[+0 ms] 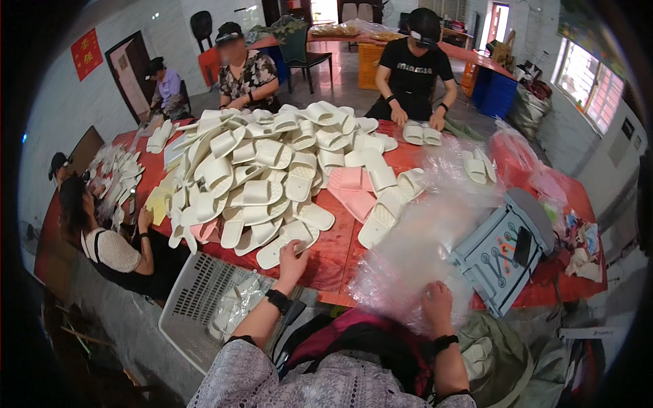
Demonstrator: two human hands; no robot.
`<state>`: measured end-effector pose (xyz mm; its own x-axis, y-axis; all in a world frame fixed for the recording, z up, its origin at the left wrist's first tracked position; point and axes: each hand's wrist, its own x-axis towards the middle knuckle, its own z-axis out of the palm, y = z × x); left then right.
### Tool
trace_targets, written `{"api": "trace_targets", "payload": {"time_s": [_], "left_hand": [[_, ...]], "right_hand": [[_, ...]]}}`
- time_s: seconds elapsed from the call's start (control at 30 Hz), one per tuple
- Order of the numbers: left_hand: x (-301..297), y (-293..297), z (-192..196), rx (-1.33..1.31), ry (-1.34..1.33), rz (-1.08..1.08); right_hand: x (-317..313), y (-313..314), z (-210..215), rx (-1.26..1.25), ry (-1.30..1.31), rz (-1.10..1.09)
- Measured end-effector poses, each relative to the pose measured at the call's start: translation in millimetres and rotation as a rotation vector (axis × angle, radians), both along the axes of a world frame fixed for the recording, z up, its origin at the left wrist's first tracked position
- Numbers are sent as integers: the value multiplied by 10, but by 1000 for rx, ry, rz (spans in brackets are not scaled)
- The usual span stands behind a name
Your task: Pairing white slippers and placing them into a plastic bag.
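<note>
your left hand (294, 257) is out at the near edge of the big heap of cream slippers (272, 173) on the red surface (337, 255), fingers curled down over the heel of one cream slipper (286, 241) that lies sole-side toward you; whether they have closed round it or only rest on it, i cannot tell. your right hand (435, 306) lies flat, fingers spread, on the stack of clear plastic bags (415, 251) at the near right of the surface, pressing it down rather than pinching a sheet.

to do this well, take the slipper by its thick heel edge, not by the strap, so it lifts off without dragging its neighbours. keep the right palm light on the bags: the film looks thin, glossy and crinkled, and it will likely slide and cling, so peel one layer with the fingertips instead of bunching several.

the slippers look like moulded foam, matte, with rounded toes and ribbed soles; a few pink slippers (354, 190) sit among the cream ones, just right of the pile's middle. a white slotted basket (197, 299) stands below the surface edge on your left, with some bagged pieces in it. a grey-blue plastic stool (500, 255) lies tipped over at the right.
</note>
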<state>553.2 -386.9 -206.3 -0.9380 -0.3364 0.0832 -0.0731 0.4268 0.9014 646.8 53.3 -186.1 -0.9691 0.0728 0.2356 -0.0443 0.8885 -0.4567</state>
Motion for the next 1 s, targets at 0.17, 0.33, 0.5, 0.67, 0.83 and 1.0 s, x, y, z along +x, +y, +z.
{"api": "trace_targets", "payload": {"time_s": [0.17, 0.33, 0.5, 0.67, 0.83, 1.0], "left_hand": [[-244, 1005, 544, -607, 198, -45], [-721, 1499, 427, -497, 179, -238], [-1162, 1580, -30, -286, -174, -320], [-1304, 1804, 353, -22, -188, -323], [-1497, 1514, 896, 400, -127, -360], [-1195, 1401, 1955, 611, 201, -540]], "right_hand": [[55, 48, 15, 13, -41, -58], [40, 8, 19, 36, -35, -68], [7, -42, -76, 19, -43, -46], [89, 97, -113, 53, -59, -120], [71, 26, -105, 41, -25, -83], [17, 51, -83, 26, -17, -73]]}}
